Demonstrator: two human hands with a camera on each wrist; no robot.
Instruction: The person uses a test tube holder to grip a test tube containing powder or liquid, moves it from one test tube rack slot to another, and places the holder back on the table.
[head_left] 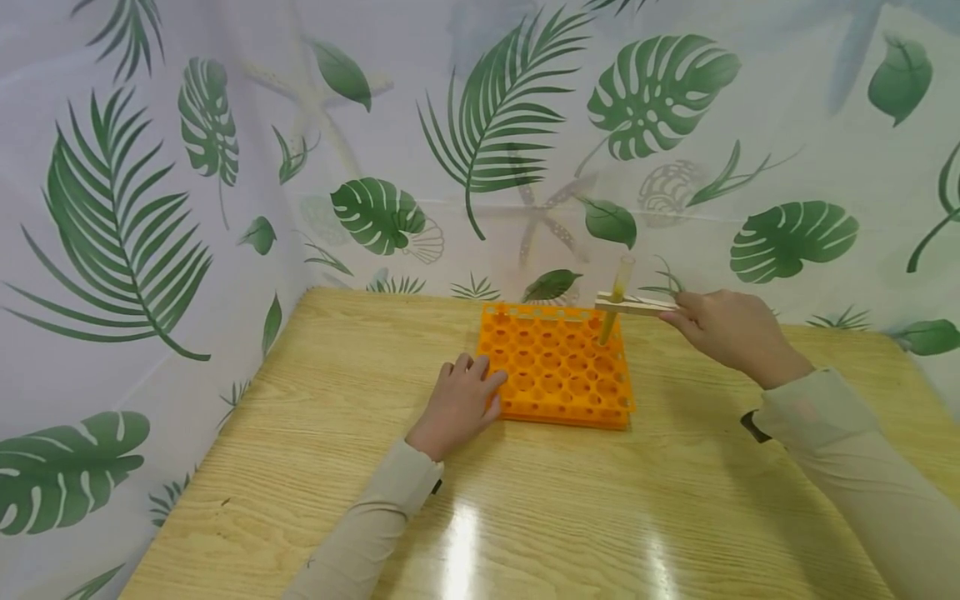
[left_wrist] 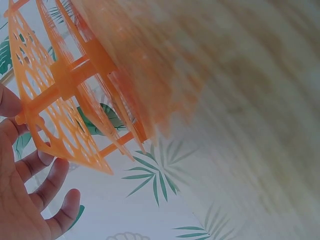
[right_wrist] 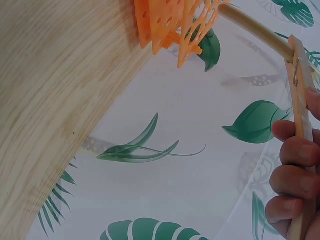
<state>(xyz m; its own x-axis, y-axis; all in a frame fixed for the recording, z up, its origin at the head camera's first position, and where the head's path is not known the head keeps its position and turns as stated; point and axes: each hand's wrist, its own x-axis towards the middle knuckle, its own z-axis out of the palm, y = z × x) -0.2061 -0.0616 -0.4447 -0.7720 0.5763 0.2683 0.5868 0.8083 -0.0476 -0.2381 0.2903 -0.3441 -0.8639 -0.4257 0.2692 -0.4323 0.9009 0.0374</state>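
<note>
An orange test tube rack [head_left: 566, 410] with rows of round holes stands on the table. My left hand [head_left: 459, 404] grips its left edge, fingertips over the top plate; in the left wrist view the fingers [left_wrist: 52, 182] curl by the rack's corner [left_wrist: 65, 80]. My right hand [head_left: 738, 329] holds a wooden test tube clamp [head_left: 637, 306] by its handle. Pinched in the clamp's far end is a glass test tube [head_left: 622, 283] with yellow liquid. The tube tilts slightly, its lower end over the rack's back right holes. Whether that end touches the rack, I cannot tell.
The wood-grain table [head_left: 360, 350] spreads around the rack on all sides. Behind it and to the left hangs a white cloth [head_left: 270, 217] printed with green leaves, close to the table's back edge.
</note>
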